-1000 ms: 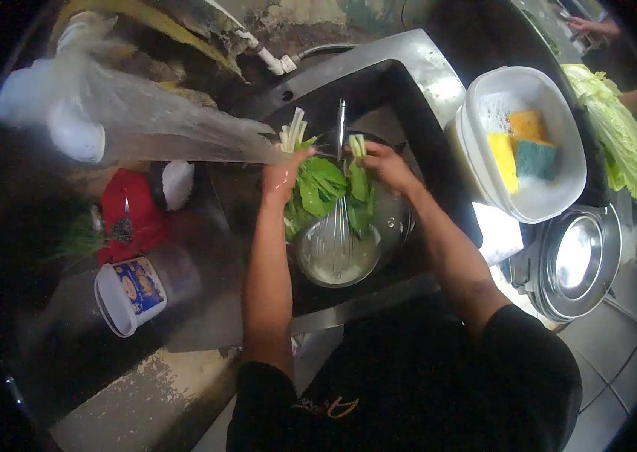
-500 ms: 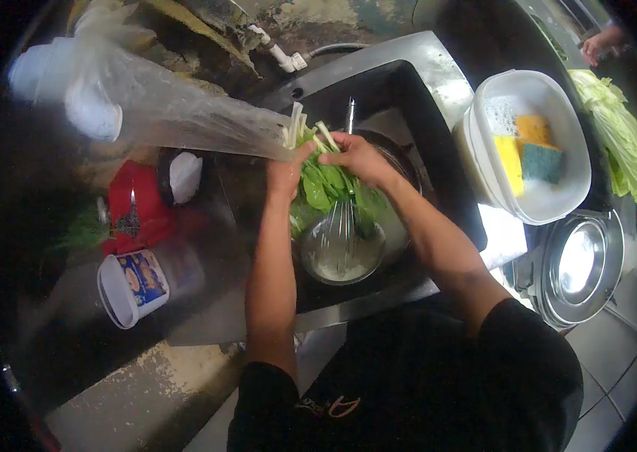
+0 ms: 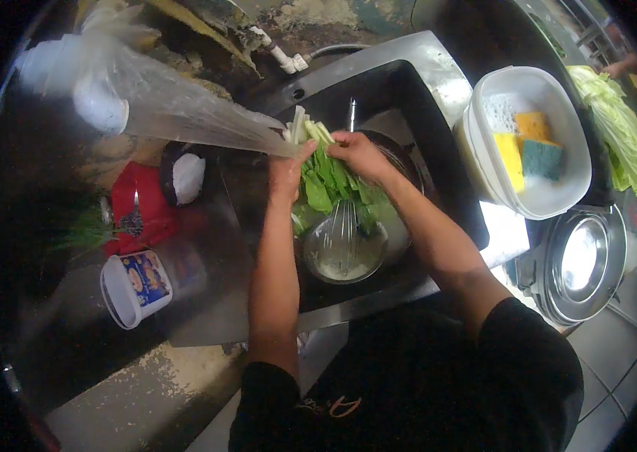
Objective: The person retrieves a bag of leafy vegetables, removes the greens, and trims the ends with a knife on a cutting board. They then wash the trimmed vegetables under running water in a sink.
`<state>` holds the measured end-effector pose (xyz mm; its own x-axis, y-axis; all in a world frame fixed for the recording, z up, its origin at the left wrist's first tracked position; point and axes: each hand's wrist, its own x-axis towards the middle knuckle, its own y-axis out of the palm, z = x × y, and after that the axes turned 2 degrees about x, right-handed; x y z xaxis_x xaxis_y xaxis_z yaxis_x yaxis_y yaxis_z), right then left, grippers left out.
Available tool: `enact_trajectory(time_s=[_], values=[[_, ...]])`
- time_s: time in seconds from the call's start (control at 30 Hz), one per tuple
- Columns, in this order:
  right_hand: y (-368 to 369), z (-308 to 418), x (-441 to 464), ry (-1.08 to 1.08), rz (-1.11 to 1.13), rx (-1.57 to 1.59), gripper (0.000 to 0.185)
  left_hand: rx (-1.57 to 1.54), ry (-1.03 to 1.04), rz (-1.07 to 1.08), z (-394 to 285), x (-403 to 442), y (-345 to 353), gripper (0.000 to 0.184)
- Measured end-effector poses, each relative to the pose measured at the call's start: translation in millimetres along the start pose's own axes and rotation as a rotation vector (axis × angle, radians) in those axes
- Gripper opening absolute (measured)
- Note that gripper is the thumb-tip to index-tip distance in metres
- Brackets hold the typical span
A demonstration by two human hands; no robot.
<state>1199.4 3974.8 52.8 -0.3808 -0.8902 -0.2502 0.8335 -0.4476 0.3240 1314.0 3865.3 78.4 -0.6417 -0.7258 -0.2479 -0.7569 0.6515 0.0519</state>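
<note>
Sink (image 3: 443, 177), hands (image 3: 286, 175) (image 3: 364, 158) close together, gripping greens (image 3: 322, 184)

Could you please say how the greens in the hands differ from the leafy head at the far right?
The greens are darker; the leafy head is pale yellowish green. The greens are held by the left hand and right hand; the leafy head lies right of the white tub. The greens show slim stalks; the leafy head, broad ruffled leaves. Both are leafy vegetables.

Single view, head-worn, wide; edges dark, curved. Faces forward, steeply down, past wearer's shirt (image 3: 424, 377) into sink (image 3: 439, 71). Close range: left hand (image 3: 286, 175), right hand (image 3: 364, 156) near mid-frame. Wall (image 3: 326, 13) at top.
</note>
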Motion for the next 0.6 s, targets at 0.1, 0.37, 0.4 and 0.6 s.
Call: enact_trajectory(time_s=[0.1, 0.37, 0.4, 0.6], values=[[2, 11, -5, -0.055, -0.090, -0.321, 0.019, 0.055, 0.039, -0.003, 0, -2, 1, 0.048], [-17, -7, 7, -0.076, -0.036, 0.177, 0.021, -0.065, -0.012, 0.060, -5, -4, -4, 0.047], [-16, -8, 7, -0.088, -0.040, 0.170, 0.023, -0.071, -0.031, 0.068, -4, -4, -3, 0.046], [-10, 1, -4, 0.030, 0.142, 0.030, 0.018, -0.052, -0.050, 0.038, 6, -4, -4, 0.038]])
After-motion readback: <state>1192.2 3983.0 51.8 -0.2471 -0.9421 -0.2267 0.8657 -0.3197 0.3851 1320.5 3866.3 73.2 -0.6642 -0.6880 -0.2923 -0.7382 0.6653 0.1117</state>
